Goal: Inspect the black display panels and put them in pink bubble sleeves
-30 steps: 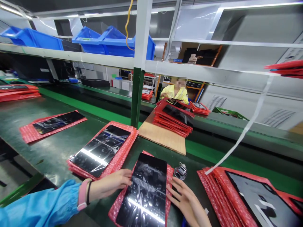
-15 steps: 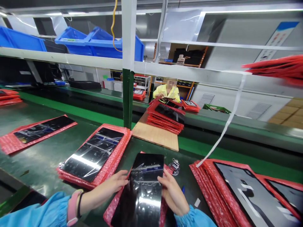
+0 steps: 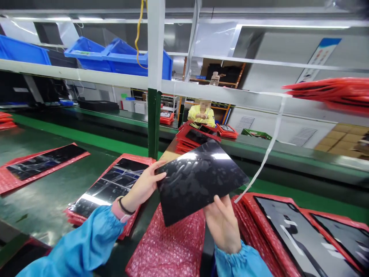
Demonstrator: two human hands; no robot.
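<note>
Both my hands hold up a glossy black screen panel (image 3: pixel 198 181), tilted, its smudged face toward me. My left hand (image 3: pixel 147 181) pinches the panel's left edge, thumb on the front and fingers behind. My right hand (image 3: pixel 223 219) grips the lower right edge, the thumb in front and the other fingers partly hidden behind. Below the panel lies a red bubble-wrap sleeve (image 3: pixel 173 246) on the dark green bench. To its left, another black panel (image 3: pixel 112 184) rests on a stack of red sleeves.
At right are stacked red sleeves (image 3: pixel 256 234) topped by a grey-backed panel (image 3: pixel 288 227). A white strap (image 3: pixel 265 157) hangs from the rail. Blue bins (image 3: pixel 123 57) sit on the shelf behind a post (image 3: pixel 154 123). Across the bench, a person in yellow (image 3: pixel 201 114) works behind piled red sleeves (image 3: pixel 187 140).
The black panel has left the red sleeve, raised and turned sideways between my hands. Both hands have moved up and now grip its edges; the sleeve beneath is uncovered.
</note>
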